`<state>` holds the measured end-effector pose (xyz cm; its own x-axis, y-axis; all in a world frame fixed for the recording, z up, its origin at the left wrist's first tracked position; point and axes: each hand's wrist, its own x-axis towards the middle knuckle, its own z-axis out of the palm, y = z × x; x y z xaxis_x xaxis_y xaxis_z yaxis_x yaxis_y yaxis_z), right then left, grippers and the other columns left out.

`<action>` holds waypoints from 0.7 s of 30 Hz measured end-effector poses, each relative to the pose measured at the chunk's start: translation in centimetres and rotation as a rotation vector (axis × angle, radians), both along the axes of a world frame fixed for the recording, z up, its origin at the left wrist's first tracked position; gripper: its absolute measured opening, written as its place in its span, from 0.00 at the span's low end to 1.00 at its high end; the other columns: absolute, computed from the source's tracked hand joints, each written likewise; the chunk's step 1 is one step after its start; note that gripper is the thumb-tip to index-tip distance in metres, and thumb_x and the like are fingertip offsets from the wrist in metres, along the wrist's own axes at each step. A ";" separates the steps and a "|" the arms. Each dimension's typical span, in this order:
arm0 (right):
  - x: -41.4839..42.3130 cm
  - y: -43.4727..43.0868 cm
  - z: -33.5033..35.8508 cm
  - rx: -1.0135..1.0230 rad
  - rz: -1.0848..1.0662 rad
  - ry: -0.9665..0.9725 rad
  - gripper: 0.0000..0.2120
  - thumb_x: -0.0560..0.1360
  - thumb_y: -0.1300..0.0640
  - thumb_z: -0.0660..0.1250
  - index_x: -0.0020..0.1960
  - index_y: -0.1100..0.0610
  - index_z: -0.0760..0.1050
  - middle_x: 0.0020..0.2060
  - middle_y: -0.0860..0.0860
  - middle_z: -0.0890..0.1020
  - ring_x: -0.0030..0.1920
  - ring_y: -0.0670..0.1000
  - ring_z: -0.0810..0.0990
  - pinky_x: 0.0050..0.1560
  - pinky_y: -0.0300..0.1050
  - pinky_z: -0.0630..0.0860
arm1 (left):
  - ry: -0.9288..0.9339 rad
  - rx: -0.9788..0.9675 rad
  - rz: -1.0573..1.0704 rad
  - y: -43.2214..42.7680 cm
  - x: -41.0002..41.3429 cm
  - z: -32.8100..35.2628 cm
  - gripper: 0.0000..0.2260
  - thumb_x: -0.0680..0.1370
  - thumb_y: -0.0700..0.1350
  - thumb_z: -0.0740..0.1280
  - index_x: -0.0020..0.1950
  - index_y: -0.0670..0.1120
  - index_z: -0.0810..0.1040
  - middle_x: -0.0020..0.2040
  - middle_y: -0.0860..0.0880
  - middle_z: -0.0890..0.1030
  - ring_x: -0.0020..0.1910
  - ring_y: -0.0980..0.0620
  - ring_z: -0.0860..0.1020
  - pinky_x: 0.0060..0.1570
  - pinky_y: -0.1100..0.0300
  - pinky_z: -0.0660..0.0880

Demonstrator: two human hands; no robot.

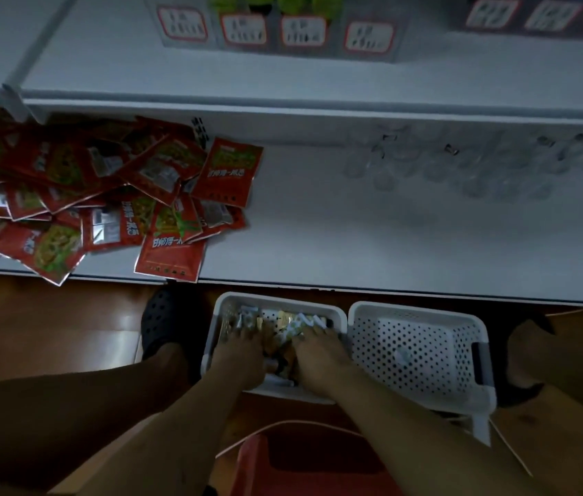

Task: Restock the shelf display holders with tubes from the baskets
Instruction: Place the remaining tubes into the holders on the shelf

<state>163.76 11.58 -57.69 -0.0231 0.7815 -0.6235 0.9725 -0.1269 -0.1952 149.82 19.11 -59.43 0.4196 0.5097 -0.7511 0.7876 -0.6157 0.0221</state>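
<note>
Both hands, the left hand (pixel 241 354) and right hand (pixel 320 352), reach into the white basket (pixel 283 303) on the floor, fingers laid over the tubes (pixel 283 320); a grip cannot be confirmed. Step in hand: pickup. The next move calls for a firm hold, then a lift to the display holders (pixel 304 34) on the upper shelf (pixel 318 84).

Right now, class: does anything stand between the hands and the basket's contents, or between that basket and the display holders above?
Nothing blocks the left hand or right hand: both are among the contents of the filled basket. Toward the display holders, the lower shelf juts between; red packets crowd its left, clear cups its right.
</note>
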 end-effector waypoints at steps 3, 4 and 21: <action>0.4 1.3 -1.4 -0.007 -0.007 0.031 0.30 0.76 0.55 0.64 0.74 0.59 0.59 0.74 0.60 0.58 0.74 0.61 0.55 0.75 0.57 0.51 | 0.005 0.002 -0.028 0.7 -1.4 -0.9 0.29 0.77 0.50 0.62 0.76 0.44 0.57 0.76 0.45 0.57 0.75 0.42 0.54 0.69 0.46 0.62; 0.7 1.7 -1.8 -0.014 -0.003 0.039 0.31 0.76 0.55 0.63 0.76 0.59 0.56 0.75 0.59 0.56 0.74 0.61 0.55 0.74 0.57 0.51 | 0.005 0.018 -0.055 0.8 -1.7 -1.0 0.30 0.76 0.50 0.62 0.76 0.45 0.57 0.77 0.46 0.57 0.75 0.42 0.53 0.68 0.46 0.62; -0.5 2.6 -5.2 -0.012 -0.088 -0.039 0.20 0.76 0.53 0.65 0.66 0.59 0.73 0.74 0.59 0.58 0.72 0.61 0.55 0.74 0.58 0.50 | 0.106 -0.227 0.034 1.4 1.4 -4.7 0.33 0.74 0.69 0.55 0.76 0.60 0.52 0.76 0.48 0.60 0.72 0.40 0.64 0.67 0.33 0.57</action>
